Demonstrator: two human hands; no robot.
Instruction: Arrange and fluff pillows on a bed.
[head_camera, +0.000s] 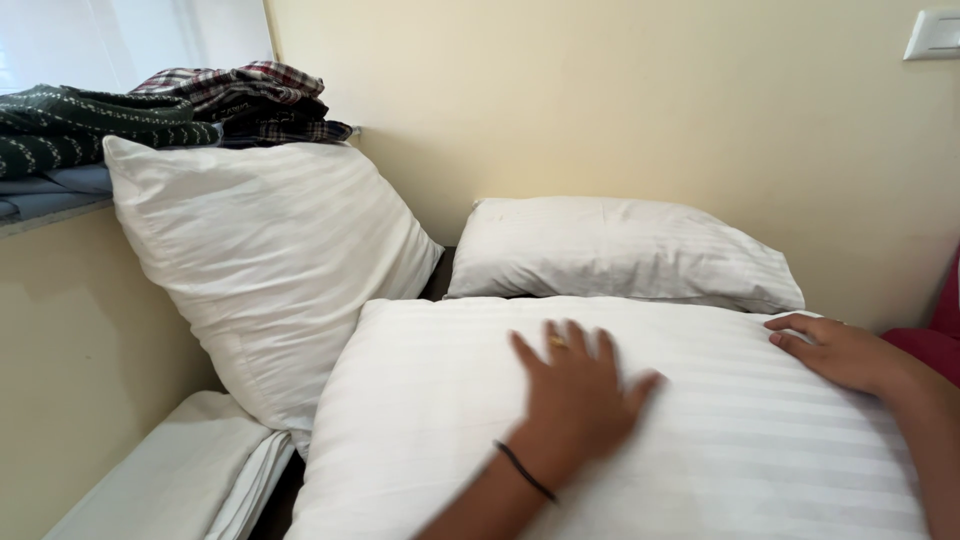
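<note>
A large white striped pillow (440, 400) lies in front of me across the bed. My left hand (577, 390) rests flat on its middle with the fingers spread; it wears a ring and a thin dark wristband. My right hand (838, 350) lies on the pillow's far right edge, fingers loosely extended and pointing left. Neither hand grips anything. Behind it a second white pillow (620, 248) lies flat against the wall. A third white pillow (265, 270) stands tilted in the left corner.
Folded clothes, a plaid one (245, 95) and a dark green patterned one (80, 125), are stacked on a sill at the upper left. Folded white sheets (190, 475) lie at the lower left. A cream wall with a switch plate (935, 35) is behind.
</note>
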